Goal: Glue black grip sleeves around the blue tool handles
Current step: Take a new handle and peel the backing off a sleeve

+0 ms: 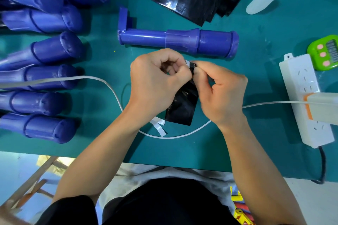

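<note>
Both hands are pinching the far end of a glossy black sleeve [182,107] at centre, left hand [157,82] picking at the white backing tab, right hand [219,91] gripping the film. Peeling slowly should be keeping the thin film uncreased. The ribbed, flared blue handle [182,41] is lying just beyond.

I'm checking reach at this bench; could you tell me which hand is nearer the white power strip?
Right. The right hand is a gap away from the power strip; the left hand is farther, beyond the right hand. Both pinch the black sleeve.
</note>
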Motion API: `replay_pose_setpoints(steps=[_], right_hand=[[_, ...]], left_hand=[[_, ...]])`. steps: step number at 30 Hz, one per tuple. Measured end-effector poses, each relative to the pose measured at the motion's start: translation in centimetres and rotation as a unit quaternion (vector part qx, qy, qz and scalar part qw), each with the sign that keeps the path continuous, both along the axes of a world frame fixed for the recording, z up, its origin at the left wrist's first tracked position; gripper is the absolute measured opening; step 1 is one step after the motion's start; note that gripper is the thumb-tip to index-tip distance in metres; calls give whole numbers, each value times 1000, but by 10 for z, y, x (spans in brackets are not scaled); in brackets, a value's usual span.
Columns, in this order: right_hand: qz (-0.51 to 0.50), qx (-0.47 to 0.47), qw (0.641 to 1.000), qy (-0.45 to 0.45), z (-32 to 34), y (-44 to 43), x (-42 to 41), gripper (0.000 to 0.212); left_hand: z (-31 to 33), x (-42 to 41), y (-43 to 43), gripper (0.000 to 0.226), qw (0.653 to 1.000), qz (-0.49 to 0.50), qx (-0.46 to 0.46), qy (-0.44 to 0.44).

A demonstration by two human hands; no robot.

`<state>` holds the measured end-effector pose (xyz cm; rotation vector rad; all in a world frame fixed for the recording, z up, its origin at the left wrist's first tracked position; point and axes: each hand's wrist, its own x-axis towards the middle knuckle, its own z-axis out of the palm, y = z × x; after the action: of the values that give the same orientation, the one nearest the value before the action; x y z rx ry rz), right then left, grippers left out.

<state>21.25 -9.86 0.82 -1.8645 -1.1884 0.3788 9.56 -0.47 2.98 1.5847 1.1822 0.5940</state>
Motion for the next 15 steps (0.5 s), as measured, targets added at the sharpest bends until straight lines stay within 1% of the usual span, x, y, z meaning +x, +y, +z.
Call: replay_pose_setpoints(steps=[4, 9, 13, 15], right_hand=[[-19, -15, 994, 105, 1, 2, 8, 31], [-61, 11, 967, 245, 3, 8, 22, 41], [-87, 36, 948, 305, 1, 9, 30, 43], [-110, 47, 937, 329, 2, 9, 33, 41]], left_hand=[[4, -1, 2, 9, 1000, 9, 2, -15], [9, -11, 20, 8, 998, 50, 15, -32], [16, -23, 38, 8, 989, 118, 33, -87], [19, -30, 42, 4, 986, 133, 63, -84]])
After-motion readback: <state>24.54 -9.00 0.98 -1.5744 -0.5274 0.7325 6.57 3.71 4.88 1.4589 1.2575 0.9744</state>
